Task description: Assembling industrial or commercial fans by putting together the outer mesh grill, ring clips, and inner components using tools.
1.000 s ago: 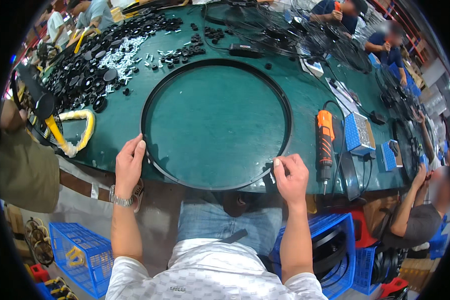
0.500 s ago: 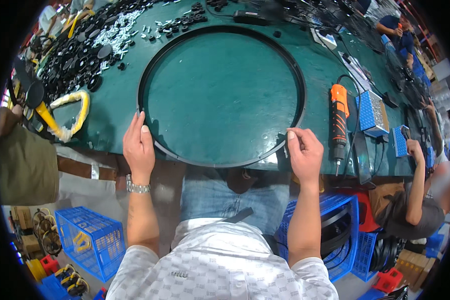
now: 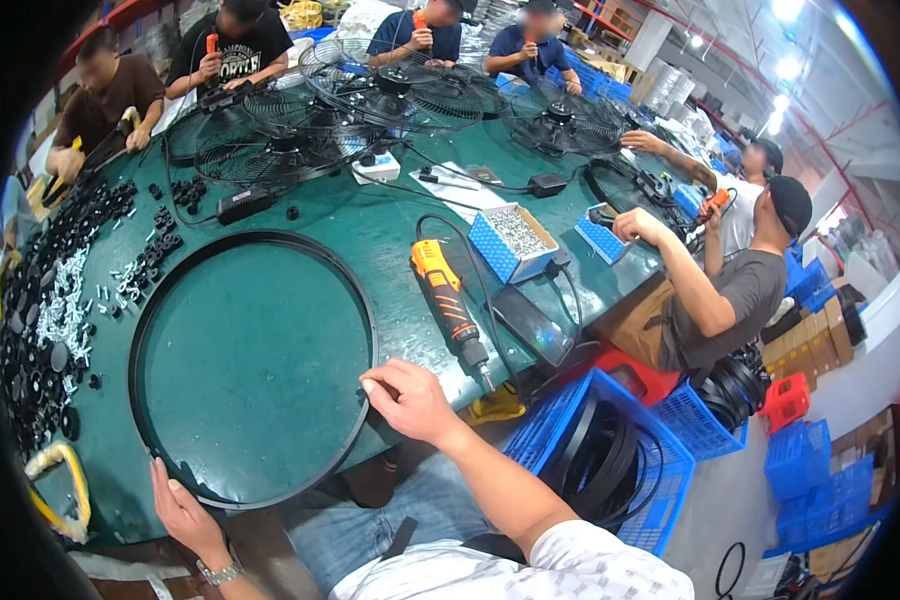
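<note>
Reaching up from the lower left, the left hand (image 3: pixel 182 512) lies with its fingers stretched along the near rim of the large black ring (image 3: pixel 140 330), fingertips touching the ring's lower edge; the fingers are apart and flat rather than curled round it, and a wristwatch (image 3: pixel 218 572) sits at the wrist. The ring lies flat on the green table (image 3: pixel 370 225), its near arc at the table's front edge. Left of the ring a spread of small black parts (image 3: pixel 45 330) and pale screws covers the table, and a yellow loop (image 3: pixel 60 480) lies by the near left corner. Across the ring, the right hand (image 3: pixel 408 400) comes in on a forearm that rises from the lower middle, knuckles up, thumb and forefinger pinched together on the ring's right rim. Just right of that hand an orange electric screwdriver (image 3: pixel 448 305) lies on the table, tip toward the person, and beyond it stands a blue box of screws (image 3: pixel 512 240). Below the table edge a blue crate (image 3: pixel 610 455) holds more black rings.
</note>
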Demonstrator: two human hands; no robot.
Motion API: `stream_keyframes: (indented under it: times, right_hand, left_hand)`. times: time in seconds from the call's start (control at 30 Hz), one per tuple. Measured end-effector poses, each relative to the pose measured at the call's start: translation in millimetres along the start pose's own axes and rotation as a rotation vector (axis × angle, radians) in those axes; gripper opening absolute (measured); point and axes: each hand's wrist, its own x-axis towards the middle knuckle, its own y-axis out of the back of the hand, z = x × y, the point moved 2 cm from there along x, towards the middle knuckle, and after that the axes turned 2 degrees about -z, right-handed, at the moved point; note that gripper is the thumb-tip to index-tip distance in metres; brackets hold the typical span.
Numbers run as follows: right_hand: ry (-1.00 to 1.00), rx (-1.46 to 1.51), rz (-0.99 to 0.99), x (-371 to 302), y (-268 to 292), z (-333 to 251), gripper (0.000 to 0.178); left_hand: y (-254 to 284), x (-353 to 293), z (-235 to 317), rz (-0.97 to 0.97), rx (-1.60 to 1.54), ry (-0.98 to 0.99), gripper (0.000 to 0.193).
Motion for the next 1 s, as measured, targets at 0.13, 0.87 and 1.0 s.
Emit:
stream_keyframes:
  times: [0.13,0.87,1.0]
  right_hand:
    - [-0.045,0.018,-0.006,-0.5,-1.2,-0.3,0.009]
    - [-0.014,0.009,-0.062,-2.7,-7.0,-7.7,0.008]
    - [-0.046,0.021,-0.047,-0.8,-6.5,-6.9,0.008]
  left_hand:
    - [0.6,-0.5,0.0,0.006,-0.005,-0.002,0.04]
    - [19.4,3.6,8.2,0.138,0.047,0.01,0.035]
    - [17.1,6.2,11.3,0.149,0.012,0.051,0.035]
